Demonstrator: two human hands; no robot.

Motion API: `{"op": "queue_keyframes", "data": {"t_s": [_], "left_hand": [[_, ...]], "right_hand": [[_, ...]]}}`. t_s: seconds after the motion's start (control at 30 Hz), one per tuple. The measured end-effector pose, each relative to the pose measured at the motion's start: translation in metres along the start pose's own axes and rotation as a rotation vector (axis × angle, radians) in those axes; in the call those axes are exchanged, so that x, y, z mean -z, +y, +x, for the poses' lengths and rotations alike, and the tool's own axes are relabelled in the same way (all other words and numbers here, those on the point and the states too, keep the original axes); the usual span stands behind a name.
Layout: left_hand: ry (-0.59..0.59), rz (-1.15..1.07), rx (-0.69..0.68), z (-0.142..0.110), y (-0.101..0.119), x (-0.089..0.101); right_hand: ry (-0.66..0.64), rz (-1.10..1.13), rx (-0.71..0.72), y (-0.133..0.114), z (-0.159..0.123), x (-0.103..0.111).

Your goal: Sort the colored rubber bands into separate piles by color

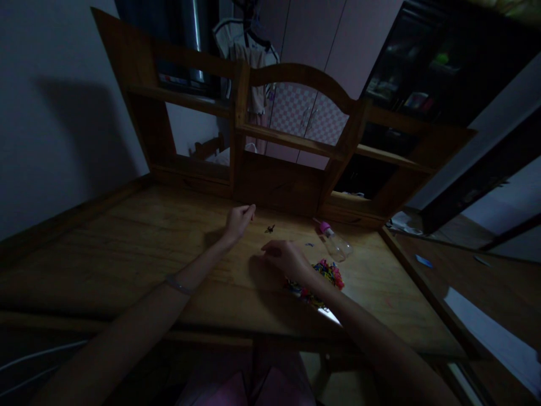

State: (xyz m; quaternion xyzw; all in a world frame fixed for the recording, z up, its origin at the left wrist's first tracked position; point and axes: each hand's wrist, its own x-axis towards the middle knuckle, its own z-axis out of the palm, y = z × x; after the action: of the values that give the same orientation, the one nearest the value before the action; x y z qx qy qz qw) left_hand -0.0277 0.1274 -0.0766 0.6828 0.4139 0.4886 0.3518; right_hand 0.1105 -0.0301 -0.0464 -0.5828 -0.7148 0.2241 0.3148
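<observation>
My left hand is closed above the wooden table, thumb pressed against the curled fingers. Whatever it may hold is hidden or too small to name. To its right, my right hand hovers low with its fingertips drawn together, and anything between them is too dim to make out. Partly behind the right wrist lies a heap of multicoloured small bands, pink, yellow, blue and green. Beyond the hands is a little cluster of dark bands. A small bluish piece rests beside the clear bottle with a pink cap.
A wooden shelf unit rises along the table's far edge. On the right, a lower surface carries a white sheet and a blue card. A bright flat edge shows under the right forearm. A wall stands left.
</observation>
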Motion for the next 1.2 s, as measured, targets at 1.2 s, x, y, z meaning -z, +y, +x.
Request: {"op": "queue_keyframes", "data": {"t_s": [1.2], "left_hand": [[-1.126, 0.056, -0.580, -0.082, 0.063, -0.023]], "right_hand": [[0.255, -0.303, -0.071, 0.039, -0.162, 0.094]]}}
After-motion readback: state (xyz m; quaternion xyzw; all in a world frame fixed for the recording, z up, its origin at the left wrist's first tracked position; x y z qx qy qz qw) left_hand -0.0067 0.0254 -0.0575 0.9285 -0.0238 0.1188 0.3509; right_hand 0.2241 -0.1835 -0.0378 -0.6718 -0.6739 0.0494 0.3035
